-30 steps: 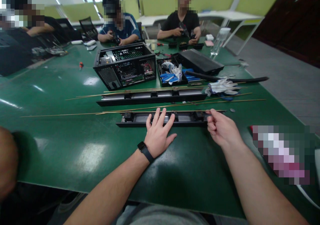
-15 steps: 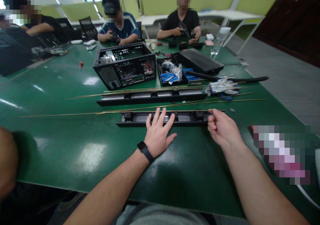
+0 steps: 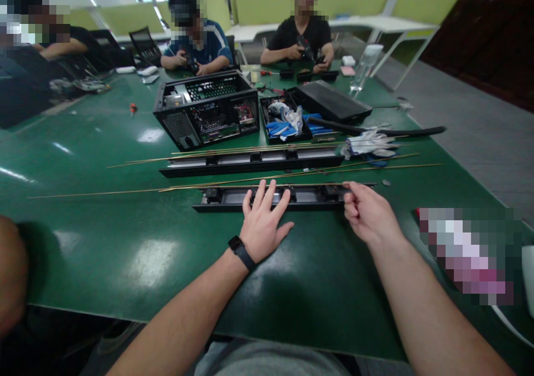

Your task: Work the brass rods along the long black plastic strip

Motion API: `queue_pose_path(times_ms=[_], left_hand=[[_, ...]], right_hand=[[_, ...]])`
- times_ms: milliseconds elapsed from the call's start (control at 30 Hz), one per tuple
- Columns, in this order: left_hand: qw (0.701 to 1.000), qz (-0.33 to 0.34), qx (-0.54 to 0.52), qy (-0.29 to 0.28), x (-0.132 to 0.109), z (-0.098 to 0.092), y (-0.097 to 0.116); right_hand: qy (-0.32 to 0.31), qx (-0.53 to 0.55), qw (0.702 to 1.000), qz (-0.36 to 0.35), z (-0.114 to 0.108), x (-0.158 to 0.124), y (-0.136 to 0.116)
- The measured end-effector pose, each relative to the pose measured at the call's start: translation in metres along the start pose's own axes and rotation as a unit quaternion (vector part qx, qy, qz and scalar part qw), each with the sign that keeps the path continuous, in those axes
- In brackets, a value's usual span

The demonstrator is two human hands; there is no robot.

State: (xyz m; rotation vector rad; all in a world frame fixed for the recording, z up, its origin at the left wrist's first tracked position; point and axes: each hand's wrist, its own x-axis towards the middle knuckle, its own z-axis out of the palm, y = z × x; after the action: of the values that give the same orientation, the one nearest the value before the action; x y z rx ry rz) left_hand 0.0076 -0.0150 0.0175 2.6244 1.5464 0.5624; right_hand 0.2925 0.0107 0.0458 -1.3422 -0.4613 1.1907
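A long black channel (image 3: 221, 208) with a grey inner face and black blocks inside lies in front of me on the green table. My left hand (image 3: 263, 212), wearing a dark wristwatch, rests across its middle with fingers spread. At the channel's right end, my right hand (image 3: 366, 209) pinches the end of a thin brass-coloured rod (image 3: 95, 193). This rod runs along the channel's back edge and sticks out far to the left. Just behind lie more thin rods (image 3: 392, 167). A second, similar black channel (image 3: 250, 168) lies farther back, with rods along it.
An open black computer case (image 3: 208, 121) stands behind the channels. Right of it are a black tray of gloves (image 3: 287, 123), a black panel (image 3: 334, 100), a black tube (image 3: 400, 130) and white gloves (image 3: 369, 144). A bottle (image 3: 365, 70) stands farther back. Several people sit around the table.
My right hand has shifted slightly left with the rod, and the rod's far left tip reaches a little farther out. My left hand stays in place on the channel.
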Motion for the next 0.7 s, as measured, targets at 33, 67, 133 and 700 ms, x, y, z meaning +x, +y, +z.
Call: queue_pose_path(times_ms=[33, 67, 133, 700], left_hand=[[1.0, 0.0, 0.001, 0.0, 0.0, 0.0, 0.0], [1.0, -0.001, 0.001, 0.0, 0.0, -0.0002, 0.0001], [1.0, -0.002, 0.001, -0.001, 0.0, -0.0004, 0.0], [1.0, -0.004, -0.002, -0.008, 0.0, -0.0019, 0.0]], right_hand=[[-0.002, 0.0, 1.0, -0.002, -0.0004, 0.0001, 0.0001], [-0.003, 0.001, 1.0, -0.004, -0.0007, 0.0001, 0.0002], [-0.002, 0.002, 1.0, -0.005, -0.0009, -0.0001, 0.0003], [-0.002, 0.005, 1.0, 0.002, -0.0016, 0.0008, -0.0001]])
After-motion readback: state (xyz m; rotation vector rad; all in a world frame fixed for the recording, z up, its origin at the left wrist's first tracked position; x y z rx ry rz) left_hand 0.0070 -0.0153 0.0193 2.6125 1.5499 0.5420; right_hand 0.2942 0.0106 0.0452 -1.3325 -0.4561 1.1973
